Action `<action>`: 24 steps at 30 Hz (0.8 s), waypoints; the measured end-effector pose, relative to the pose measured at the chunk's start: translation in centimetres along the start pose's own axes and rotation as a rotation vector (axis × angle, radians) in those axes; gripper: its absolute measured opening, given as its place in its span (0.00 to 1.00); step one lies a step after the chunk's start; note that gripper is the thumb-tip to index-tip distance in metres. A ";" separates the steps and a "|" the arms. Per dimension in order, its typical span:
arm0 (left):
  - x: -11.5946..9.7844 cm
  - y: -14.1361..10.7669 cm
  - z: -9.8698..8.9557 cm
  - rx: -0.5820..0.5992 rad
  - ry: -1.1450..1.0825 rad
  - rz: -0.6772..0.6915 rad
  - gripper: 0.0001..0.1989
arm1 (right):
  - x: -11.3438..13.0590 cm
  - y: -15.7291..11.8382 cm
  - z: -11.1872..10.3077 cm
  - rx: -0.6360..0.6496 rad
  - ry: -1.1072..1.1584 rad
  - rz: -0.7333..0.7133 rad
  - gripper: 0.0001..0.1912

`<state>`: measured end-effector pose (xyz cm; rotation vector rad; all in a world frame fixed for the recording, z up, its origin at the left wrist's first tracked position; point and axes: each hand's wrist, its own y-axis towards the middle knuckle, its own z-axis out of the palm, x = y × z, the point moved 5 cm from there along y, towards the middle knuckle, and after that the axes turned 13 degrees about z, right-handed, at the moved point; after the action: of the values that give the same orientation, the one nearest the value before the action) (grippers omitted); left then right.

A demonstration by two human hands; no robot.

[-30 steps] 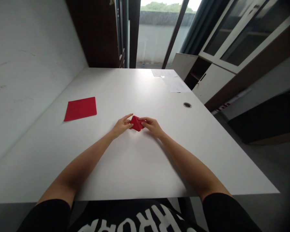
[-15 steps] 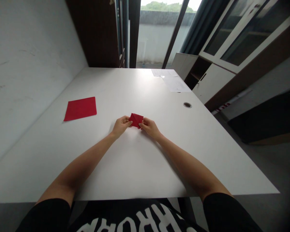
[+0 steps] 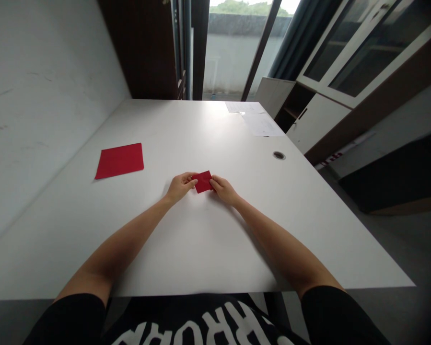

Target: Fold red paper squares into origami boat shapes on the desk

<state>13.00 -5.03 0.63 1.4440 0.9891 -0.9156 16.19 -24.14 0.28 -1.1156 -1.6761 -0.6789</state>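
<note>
At the far left stands a pale wall [image 3: 39,96], scuffed in places, running along the edge of the white table [image 3: 201,249]. A larger red sheet [image 3: 120,162] lies flat on the tabletop near that side, well apart from both hands. From the lower left, out of a black sleeve [image 3: 69,316], the left arm [image 3: 129,244] reaches forward and slants inward, elbow slightly bent, wrist nearly straight. The left hand [image 3: 180,187] is turned palm inward, its thumb laid on the upper face of a small red square [image 3: 203,182] and its fingers curled behind, so the grip is a narrow pinch on the left edge. The square sits between the two hands, tilted a little in the plane of the view; whether it touches the table or is held just above it is hard to tell from here.

The right hand [image 3: 224,189] mirrors the other, thumb and bent forefinger closed on the right edge. Behind it the right arm [image 3: 273,235] angles back toward the lower right. Farther right, white papers [image 3: 262,123] lie near the table's far corner, with a round hole [image 3: 279,155] nearer, and beyond the table stands a white cabinet [image 3: 319,115].
</note>
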 end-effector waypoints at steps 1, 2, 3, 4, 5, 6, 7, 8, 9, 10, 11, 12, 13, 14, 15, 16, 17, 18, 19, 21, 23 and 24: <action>0.1 0.0 0.0 0.005 0.016 -0.001 0.19 | 0.0 -0.1 0.0 0.006 -0.008 0.006 0.17; 0.2 0.0 0.0 0.005 0.028 0.002 0.18 | 0.1 -0.2 0.1 0.008 -0.021 0.007 0.17; 0.3 0.0 -0.1 0.005 0.038 0.008 0.19 | 0.2 -0.3 0.1 0.006 -0.038 0.002 0.17; 0.3 0.0 -0.1 0.013 0.050 0.015 0.21 | 0.3 -0.5 0.1 0.005 -0.060 -0.007 0.17; 0.3 0.0 -0.2 0.031 0.064 0.022 0.22 | 0.4 -0.5 0.1 0.005 -0.084 -0.020 0.17; 0.4 0.0 -0.2 0.058 0.084 0.024 0.23 | 0.6 -0.6 0.1 0.005 -0.108 -0.033 0.17; 0.4 0.0 -0.1 0.092 0.111 0.024 0.23 | 0.7 -0.6 0.1 0.001 -0.132 -0.045 0.18; 0.5 0.1 -0.1 0.126 0.145 0.022 0.21 | 0.7 -0.6 0.0 -0.005 -0.155 -0.050 0.18; 0.5 0.1 -0.1 0.153 0.186 0.023 0.19 | 0.7 -0.6 -0.1 -0.013 -0.177 -0.052 0.19; 0.5 0.2 -0.2 0.169 0.236 0.030 0.16 | 0.8 -0.5 -0.2 -0.021 -0.193 -0.052 0.19; 0.4 0.2 -0.2 0.178 0.288 0.045 0.14 | 0.8 -0.4 -0.3 -0.031 -0.200 -0.053 0.19; 0.2 0.3 -0.3 0.184 0.335 0.062 0.12 | 0.8 -0.4 -0.5 -0.043 -0.198 -0.055 0.18; 0.1 0.3 -0.3 0.192 0.368 0.078 0.11 | 0.8 -0.3 -0.6 -0.057 -0.188 -0.058 0.17; -0.1 0.3 -0.2 0.203 0.382 0.088 0.10 | 0.8 -0.3 -0.8 -0.076 -0.176 -0.061 0.16; -0.1 0.2 -0.1 0.217 0.380 0.092 0.09 | 0.8 -0.3 -0.9 -0.099 -0.169 -0.062 0.16; -0.2 0.1 0.1 0.232 0.370 0.088 0.09 | 0.8 -0.3 -1.0 -0.127 -0.168 -0.063 0.15; -0.2 0.0 0.3 0.242 0.359 0.081 0.10 | 0.8 -0.3 -1.1 -0.156 -0.173 -0.063 0.15; -0.2 -0.1 0.4 0.247 0.351 0.073 0.10 | 0.7 -0.3 -1.2 -0.184 -0.179 -0.063 0.15; -0.1 -0.1 0.5 0.246 0.345 0.069 0.11 | 0.7 -0.3 -1.2 -0.208 -0.180 -0.065 0.15; 0.1 -0.1 0.5 0.221 0.323 0.065 0.11 | 0.5 -0.2 -1.2 -0.238 -0.146 -0.062 0.15; 0.4 -0.1 0.3 0.174 0.276 0.058 0.10 | 0.1 0.0 -1.2 -0.232 -0.062 -0.046 0.15; 0.5 -0.1 0.3 0.154 0.248 0.055 0.10 | 0.0 0.2 -1.2 -0.219 -0.015 -0.035 0.15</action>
<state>13.10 -5.25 0.13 1.7379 1.0724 -0.7991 16.84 -25.09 0.67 -1.2493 -1.6668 -0.8955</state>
